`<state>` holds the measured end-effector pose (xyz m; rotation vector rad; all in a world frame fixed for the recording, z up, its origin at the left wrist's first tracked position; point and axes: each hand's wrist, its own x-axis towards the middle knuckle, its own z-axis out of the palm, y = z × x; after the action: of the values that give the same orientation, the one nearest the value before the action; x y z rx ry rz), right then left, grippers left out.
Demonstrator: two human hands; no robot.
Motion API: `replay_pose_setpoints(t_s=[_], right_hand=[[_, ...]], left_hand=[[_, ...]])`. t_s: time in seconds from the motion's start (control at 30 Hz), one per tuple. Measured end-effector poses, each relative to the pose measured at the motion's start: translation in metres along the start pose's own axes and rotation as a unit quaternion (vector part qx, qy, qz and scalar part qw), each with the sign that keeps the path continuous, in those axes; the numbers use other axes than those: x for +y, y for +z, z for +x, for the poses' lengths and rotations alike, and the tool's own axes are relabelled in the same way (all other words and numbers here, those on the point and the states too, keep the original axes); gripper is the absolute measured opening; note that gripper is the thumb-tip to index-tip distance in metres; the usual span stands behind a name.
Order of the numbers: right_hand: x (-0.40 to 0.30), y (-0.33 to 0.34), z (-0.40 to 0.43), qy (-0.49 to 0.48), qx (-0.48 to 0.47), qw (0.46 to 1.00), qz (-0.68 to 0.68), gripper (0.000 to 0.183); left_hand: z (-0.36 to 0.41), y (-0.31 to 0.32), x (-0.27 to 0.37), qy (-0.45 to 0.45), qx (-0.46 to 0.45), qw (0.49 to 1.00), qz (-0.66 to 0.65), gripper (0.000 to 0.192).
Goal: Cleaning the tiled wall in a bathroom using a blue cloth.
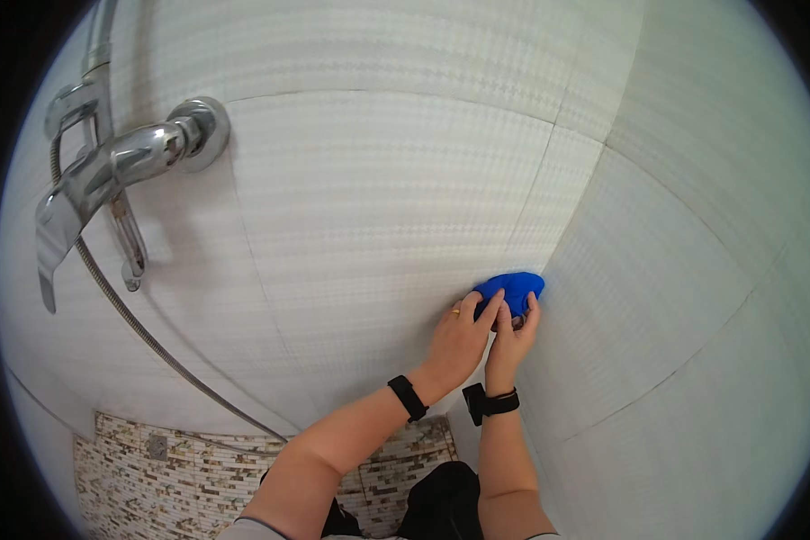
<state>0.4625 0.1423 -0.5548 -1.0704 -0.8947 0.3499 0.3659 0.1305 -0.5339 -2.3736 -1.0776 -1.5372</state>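
Note:
A blue cloth [518, 289] lies bunched against the tiled wall, close to the corner where two walls meet. My left hand [460, 339], with a ring on one finger and a black band on the wrist, has its fingertips on the cloth's left part. On the cloth's lower right side are the fingers of my right hand [514, 337], which also has a black band with a small black block at the wrist. Both hands hold the cloth between them. A small dark thing shows between the fingers of my right hand; I cannot tell what it is.
A chrome shower mixer tap [142, 152] sticks out from the wall at the upper left, with a lever handle. Its metal hose [145, 331] hangs down to the mosaic-patterned floor [196, 493], where a square drain cover [157, 447] lies. A side wall [675, 290] stands close at the right.

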Motion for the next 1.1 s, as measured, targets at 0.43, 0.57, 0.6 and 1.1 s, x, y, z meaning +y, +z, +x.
replay_pose_setpoints(t_s=[0.43,0.57,0.6,1.1], right_hand=[[-0.170,0.056,0.068,-0.189,-0.159,0.962,0.118,0.042],[-0.182,0.063,0.086,-0.204,-0.170,0.960,0.086,0.042],[-0.182,0.062,0.085,-0.174,-0.179,0.961,0.115,0.042],[-0.059,0.026,0.001,-0.067,-0.186,0.972,0.124,0.037]], left_hand=[[0.145,-0.130,0.027,0.150,0.207,0.963,0.083,0.048],[0.162,-0.112,0.038,0.183,0.196,0.959,0.090,0.041],[0.164,-0.110,0.034,0.178,0.187,0.960,0.113,0.041],[0.045,-0.051,-0.018,0.163,0.113,0.937,0.288,0.048]])
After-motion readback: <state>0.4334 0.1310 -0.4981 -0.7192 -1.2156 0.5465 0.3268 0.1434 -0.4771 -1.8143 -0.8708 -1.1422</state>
